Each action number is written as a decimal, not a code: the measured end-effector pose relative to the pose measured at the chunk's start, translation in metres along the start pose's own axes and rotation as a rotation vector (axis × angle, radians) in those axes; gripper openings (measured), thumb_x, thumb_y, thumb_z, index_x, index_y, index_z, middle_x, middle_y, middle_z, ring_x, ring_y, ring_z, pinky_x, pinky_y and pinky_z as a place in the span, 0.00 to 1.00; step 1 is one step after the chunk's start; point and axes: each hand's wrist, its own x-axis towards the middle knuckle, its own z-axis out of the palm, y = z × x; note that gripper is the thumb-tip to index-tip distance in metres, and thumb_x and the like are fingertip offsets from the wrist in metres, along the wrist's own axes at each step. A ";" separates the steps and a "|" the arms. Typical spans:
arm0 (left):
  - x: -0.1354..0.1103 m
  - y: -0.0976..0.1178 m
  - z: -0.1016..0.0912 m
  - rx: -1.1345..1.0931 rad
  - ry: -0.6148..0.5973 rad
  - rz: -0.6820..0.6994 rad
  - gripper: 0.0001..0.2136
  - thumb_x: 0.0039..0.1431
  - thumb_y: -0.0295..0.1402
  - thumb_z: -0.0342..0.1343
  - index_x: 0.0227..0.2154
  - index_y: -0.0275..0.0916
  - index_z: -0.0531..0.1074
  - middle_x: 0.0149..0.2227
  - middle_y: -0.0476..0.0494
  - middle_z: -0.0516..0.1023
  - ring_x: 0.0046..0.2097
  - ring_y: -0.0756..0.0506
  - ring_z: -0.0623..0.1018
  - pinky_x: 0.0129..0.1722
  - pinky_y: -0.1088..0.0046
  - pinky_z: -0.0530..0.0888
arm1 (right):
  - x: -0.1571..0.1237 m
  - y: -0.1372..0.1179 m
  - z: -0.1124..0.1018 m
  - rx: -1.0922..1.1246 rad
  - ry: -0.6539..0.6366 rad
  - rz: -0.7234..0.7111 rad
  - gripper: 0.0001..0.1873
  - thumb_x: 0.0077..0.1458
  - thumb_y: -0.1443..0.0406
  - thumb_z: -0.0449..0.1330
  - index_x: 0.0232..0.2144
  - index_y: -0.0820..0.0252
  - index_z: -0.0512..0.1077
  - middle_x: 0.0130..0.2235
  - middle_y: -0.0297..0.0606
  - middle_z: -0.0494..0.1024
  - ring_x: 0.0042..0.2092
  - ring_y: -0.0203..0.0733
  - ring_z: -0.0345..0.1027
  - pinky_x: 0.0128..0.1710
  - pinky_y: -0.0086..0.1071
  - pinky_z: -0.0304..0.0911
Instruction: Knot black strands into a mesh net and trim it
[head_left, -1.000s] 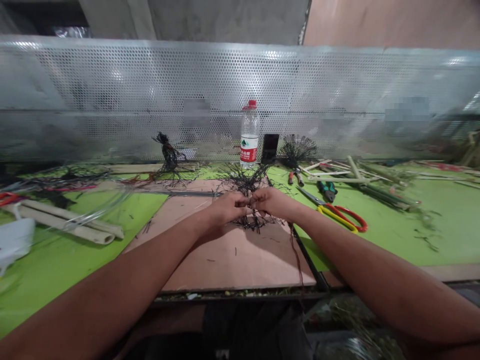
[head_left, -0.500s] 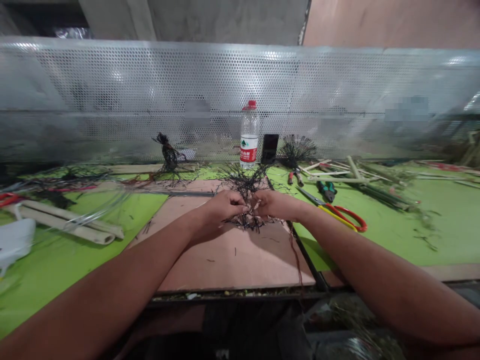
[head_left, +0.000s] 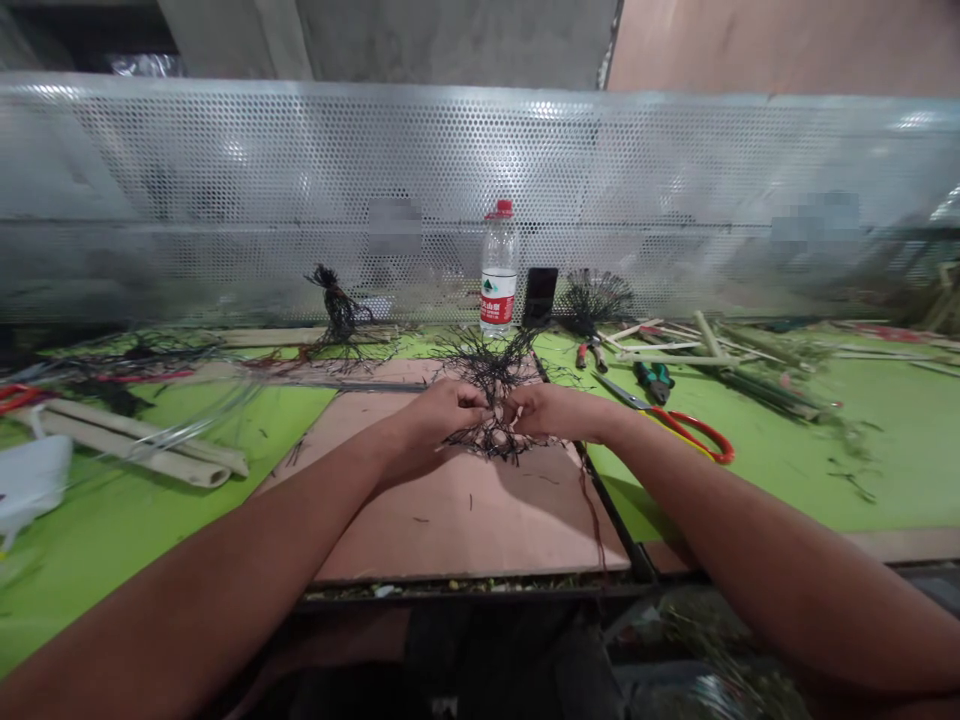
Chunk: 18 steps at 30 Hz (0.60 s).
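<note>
A tangle of thin black wire-like strands [head_left: 495,362] fans out over the wooden board [head_left: 450,530]. More of its strands spread below my fingers, near the board's middle. My left hand [head_left: 450,408] closes on the bundle from the left, thumb and fingers pinched together. From the right, my right hand [head_left: 541,408] pinches the same bundle, its fingers curled inward. The two hands almost meet at the centre of the strands. Exactly which strands lie between the fingertips is too small to make out.
Behind stand a plastic bottle [head_left: 498,270], a phone [head_left: 541,296] and other black strand bundles [head_left: 337,305]. Scissors [head_left: 697,435], green-handled pliers [head_left: 654,382] and plant stems [head_left: 772,395] lie to the right. Pale tubes [head_left: 150,445] lie left. A perforated metal screen [head_left: 300,200] closes off the back.
Both hands have shifted very slightly at the black strands, with the fingertips still pinched on them. Everything else has stayed in place.
</note>
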 end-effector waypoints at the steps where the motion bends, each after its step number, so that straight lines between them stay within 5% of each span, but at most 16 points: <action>1: 0.000 0.000 0.000 0.014 0.004 0.000 0.11 0.49 0.39 0.55 0.25 0.34 0.74 0.21 0.49 0.67 0.25 0.51 0.64 0.25 0.76 0.59 | -0.001 0.000 -0.001 0.008 -0.012 0.010 0.10 0.44 0.71 0.54 0.31 0.60 0.71 0.21 0.29 0.66 0.24 0.32 0.57 0.24 0.26 0.50; 12: -0.013 0.018 -0.022 0.125 -0.102 -0.069 0.11 0.46 0.35 0.54 0.14 0.37 0.65 0.15 0.53 0.55 0.21 0.53 0.55 0.21 0.75 0.52 | 0.008 0.013 0.013 -0.054 0.053 -0.064 0.09 0.45 0.70 0.54 0.32 0.60 0.69 0.26 0.33 0.73 0.28 0.34 0.63 0.26 0.26 0.53; 18: -0.018 0.019 -0.033 -0.008 -0.210 -0.065 0.11 0.44 0.39 0.56 0.24 0.35 0.74 0.22 0.50 0.67 0.25 0.52 0.63 0.23 0.77 0.57 | 0.001 0.002 0.005 -0.117 0.044 -0.140 0.08 0.46 0.72 0.55 0.30 0.61 0.71 0.30 0.34 0.73 0.31 0.36 0.62 0.29 0.27 0.54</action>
